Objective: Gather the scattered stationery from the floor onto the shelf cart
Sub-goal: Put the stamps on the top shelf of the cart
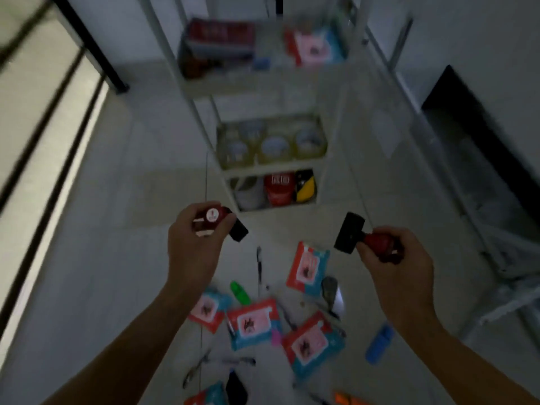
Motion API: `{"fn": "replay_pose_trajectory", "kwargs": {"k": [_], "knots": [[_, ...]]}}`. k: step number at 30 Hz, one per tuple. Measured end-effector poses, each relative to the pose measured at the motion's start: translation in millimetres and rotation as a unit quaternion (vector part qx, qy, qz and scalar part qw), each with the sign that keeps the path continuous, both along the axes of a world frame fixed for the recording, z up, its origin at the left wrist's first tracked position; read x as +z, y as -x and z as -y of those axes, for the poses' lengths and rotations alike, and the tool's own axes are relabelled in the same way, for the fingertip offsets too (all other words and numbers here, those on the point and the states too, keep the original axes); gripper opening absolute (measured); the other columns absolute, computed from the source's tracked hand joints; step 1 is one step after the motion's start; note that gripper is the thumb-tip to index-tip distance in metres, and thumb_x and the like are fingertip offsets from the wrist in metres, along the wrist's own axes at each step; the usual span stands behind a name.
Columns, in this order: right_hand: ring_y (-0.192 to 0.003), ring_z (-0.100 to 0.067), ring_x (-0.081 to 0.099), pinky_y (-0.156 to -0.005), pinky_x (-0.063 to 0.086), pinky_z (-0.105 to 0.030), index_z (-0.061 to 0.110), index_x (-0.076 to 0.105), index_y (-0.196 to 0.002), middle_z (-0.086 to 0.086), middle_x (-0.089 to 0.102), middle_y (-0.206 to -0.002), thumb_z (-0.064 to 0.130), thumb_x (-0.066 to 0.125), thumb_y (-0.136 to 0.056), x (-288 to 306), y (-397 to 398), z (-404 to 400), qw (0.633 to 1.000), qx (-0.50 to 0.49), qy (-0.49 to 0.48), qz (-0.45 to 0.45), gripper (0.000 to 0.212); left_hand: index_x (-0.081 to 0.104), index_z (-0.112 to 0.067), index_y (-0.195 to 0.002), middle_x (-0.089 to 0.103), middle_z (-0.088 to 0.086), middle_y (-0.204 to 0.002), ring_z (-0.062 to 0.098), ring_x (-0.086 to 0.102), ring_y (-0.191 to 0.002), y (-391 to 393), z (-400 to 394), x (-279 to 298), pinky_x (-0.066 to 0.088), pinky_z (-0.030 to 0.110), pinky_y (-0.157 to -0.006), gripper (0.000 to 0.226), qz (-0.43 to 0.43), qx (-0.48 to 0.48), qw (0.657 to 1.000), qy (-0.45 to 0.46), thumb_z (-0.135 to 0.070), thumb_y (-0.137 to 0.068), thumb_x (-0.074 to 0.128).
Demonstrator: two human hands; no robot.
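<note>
Each grip hides most of its red stamp (380, 242). Beyond both grips, the shelf cart (263, 83) blurs; its top is cropped.

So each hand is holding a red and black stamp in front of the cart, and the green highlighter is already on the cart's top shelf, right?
Not quite. The head view shows the left hand and right hand each holding a red and black stamp in front of the cart, but the green highlighter lies on the floor among the packets.
</note>
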State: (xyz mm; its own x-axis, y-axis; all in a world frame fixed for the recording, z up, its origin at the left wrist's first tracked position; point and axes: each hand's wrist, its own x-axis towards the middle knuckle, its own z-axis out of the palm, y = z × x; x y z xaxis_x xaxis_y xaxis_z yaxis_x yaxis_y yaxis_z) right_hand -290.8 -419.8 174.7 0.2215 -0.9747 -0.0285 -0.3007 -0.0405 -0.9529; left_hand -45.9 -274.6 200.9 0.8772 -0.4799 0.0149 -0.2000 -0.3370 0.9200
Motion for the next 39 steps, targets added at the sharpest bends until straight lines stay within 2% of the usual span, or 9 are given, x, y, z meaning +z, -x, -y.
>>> {"fn": "replay_pose_trajectory", "kwargs": {"k": [5, 9, 12, 16, 19, 23, 28, 32, 39], "knots": [[-0.077, -0.004, 0.064, -0.063, 0.052, -0.013, 0.025, 0.064, -0.099, 0.008, 0.067, -0.089, 0.012, 0.079, -0.08, 141, -55, 31, 0.995, 0.04, 0.04, 0.086, 0.027, 0.067, -0.016, -0.103, 0.068, -0.008, -0.096, -0.002, 0.064, -0.085, -29, 45, 162, 0.049, 0.009, -0.067, 0.027, 0.07, -0.008, 0.993, 0.095, -0.023, -0.081, 0.079], [-0.081, -0.001, 0.065, -0.066, 0.053, -0.013, 0.022, 0.062, -0.102, 0.012, 0.066, -0.089, 0.012, 0.078, -0.08, 242, -93, 46, 0.982, 0.066, 0.079, 0.156, 0.029, 0.067, -0.02, -0.104, 0.068, -0.006, -0.099, 0.002, 0.064, -0.088, -48, 61, 265, 0.048, 0.011, -0.066, 0.026, 0.136, -0.019, 0.985, 0.107, -0.028, -0.082, 0.078], [-0.079, 0.002, 0.065, -0.065, 0.05, -0.01, 0.023, 0.062, -0.101, 0.014, 0.065, -0.088, 0.012, 0.078, -0.081, 310, -117, 60, 0.971, 0.096, 0.125, 0.181, 0.028, 0.066, -0.02, -0.107, 0.068, -0.005, -0.103, 0.004, 0.065, -0.09, -61, 74, 328, 0.049, 0.01, -0.068, 0.028, 0.186, -0.029, 0.975, 0.12, -0.03, -0.084, 0.076], [-0.094, -0.01, 0.068, -0.073, 0.059, -0.022, 0.027, 0.058, -0.114, 0.005, 0.065, -0.108, 0.02, 0.074, -0.084, 374, -147, 87, 0.959, 0.15, 0.159, 0.179, 0.035, 0.063, -0.024, -0.113, 0.065, -0.01, -0.107, -0.001, 0.063, -0.092, -86, 99, 387, 0.051, 0.013, -0.07, 0.028, 0.22, -0.046, 0.966, 0.128, -0.031, -0.087, 0.072], [-0.098, -0.006, 0.065, -0.077, 0.057, -0.018, 0.025, 0.052, -0.121, 0.002, 0.06, -0.117, 0.018, 0.074, -0.085, 407, -171, 108, 0.955, 0.154, 0.187, 0.171, 0.043, 0.06, -0.026, -0.113, 0.063, -0.01, -0.108, 0.002, 0.062, -0.094, -112, 125, 412, 0.053, 0.015, -0.07, 0.026, 0.242, -0.067, 0.963, 0.1, -0.031, -0.09, 0.07], [-0.089, 0.005, 0.06, -0.073, 0.05, -0.008, 0.025, 0.054, -0.109, 0.014, 0.059, -0.102, 0.02, 0.076, -0.084, 430, -218, 146, 0.958, 0.141, 0.22, 0.118, 0.034, 0.06, -0.028, -0.109, 0.063, -0.01, -0.106, 0.007, 0.062, -0.094, -159, 173, 432, 0.048, 0.011, -0.069, 0.027, 0.304, -0.104, 0.947, 0.022, -0.034, -0.086, 0.073], [-0.092, -0.001, 0.06, -0.071, 0.045, -0.001, 0.021, 0.056, -0.114, 0.011, 0.059, -0.105, 0.018, 0.074, -0.085, 434, -292, 188, 0.961, 0.185, 0.198, 0.048, 0.034, 0.06, -0.034, -0.101, 0.066, -0.009, -0.099, 0.013, 0.062, -0.09, -223, 230, 428, 0.055, 0.043, -0.082, 0.03, 0.344, -0.12, 0.926, -0.094, -0.047, -0.079, 0.074], [-0.093, -0.004, 0.062, -0.076, 0.053, -0.015, 0.025, 0.056, -0.107, 0.012, 0.06, -0.1, 0.015, 0.077, -0.082, 421, -346, 213, 0.958, 0.208, 0.194, 0.027, 0.034, 0.058, -0.037, -0.099, 0.067, -0.011, -0.102, 0.016, 0.062, -0.095, -259, 252, 415, 0.045, 0.045, -0.093, 0.032, 0.338, -0.148, 0.908, -0.198, -0.054, -0.077, 0.073], [-0.088, -0.008, 0.061, -0.079, 0.051, -0.02, 0.022, 0.061, -0.109, 0.005, 0.064, -0.1, 0.023, 0.081, -0.078, 401, -387, 226, 0.929, 0.288, 0.225, -0.067, 0.036, 0.056, -0.037, -0.101, 0.067, -0.008, -0.101, 0.019, 0.057, -0.103, -276, 254, 402, 0.028, 0.041, -0.085, 0.035, 0.379, -0.171, 0.866, -0.278, -0.063, -0.079, 0.066]]}}
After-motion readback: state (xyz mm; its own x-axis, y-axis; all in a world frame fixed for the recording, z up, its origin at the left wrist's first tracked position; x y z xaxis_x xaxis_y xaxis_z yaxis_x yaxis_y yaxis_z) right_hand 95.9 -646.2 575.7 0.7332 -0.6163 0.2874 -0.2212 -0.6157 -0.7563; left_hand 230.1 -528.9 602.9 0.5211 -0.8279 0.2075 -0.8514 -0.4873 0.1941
